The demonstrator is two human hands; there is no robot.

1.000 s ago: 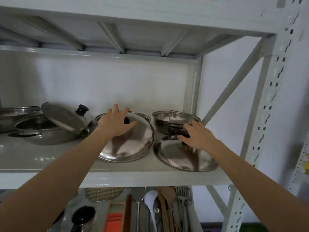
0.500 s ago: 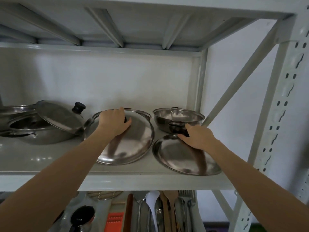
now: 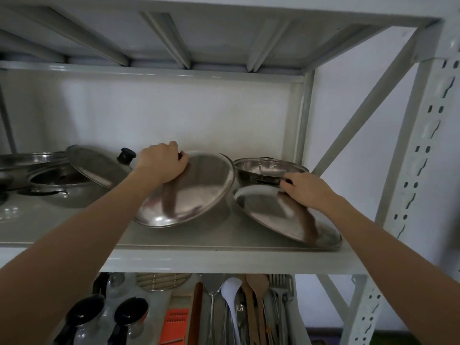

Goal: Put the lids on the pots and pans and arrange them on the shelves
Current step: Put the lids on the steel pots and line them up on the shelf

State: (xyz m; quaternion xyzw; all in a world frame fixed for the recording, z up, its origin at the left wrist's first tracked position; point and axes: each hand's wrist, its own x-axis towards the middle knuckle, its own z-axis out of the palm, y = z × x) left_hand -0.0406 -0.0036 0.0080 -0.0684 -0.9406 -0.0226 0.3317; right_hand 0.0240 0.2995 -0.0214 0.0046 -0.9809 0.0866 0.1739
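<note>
Left hand (image 3: 163, 163): fingers curled over the dark knob of the large lid (image 3: 185, 189) — half a second ago it lay flat on the dome; now it grips, and the lid is tipped up, far edge raised, near edge on the shelf (image 3: 199, 260).

Right hand (image 3: 305, 189): fingers closed round the knob of the small lid (image 3: 281, 215), which leans with its far edge lifted against the small pot (image 3: 267, 170) and its near rim at the shelf's front edge. A second ago the hand was only reaching for it.

Meaning for the task: both lids appear to be leaving the shelf together; neither yet covers a pot.

Small pot: open, just behind the right hand, touching the small lid — probably its match.

Left pot (image 3: 67, 188): well left of the left hand, a third lid (image 3: 98, 165) propped askew on its rim, not seated.

Below the shelf: utensils (image 3: 234, 310) hang or lie in a row.
</note>
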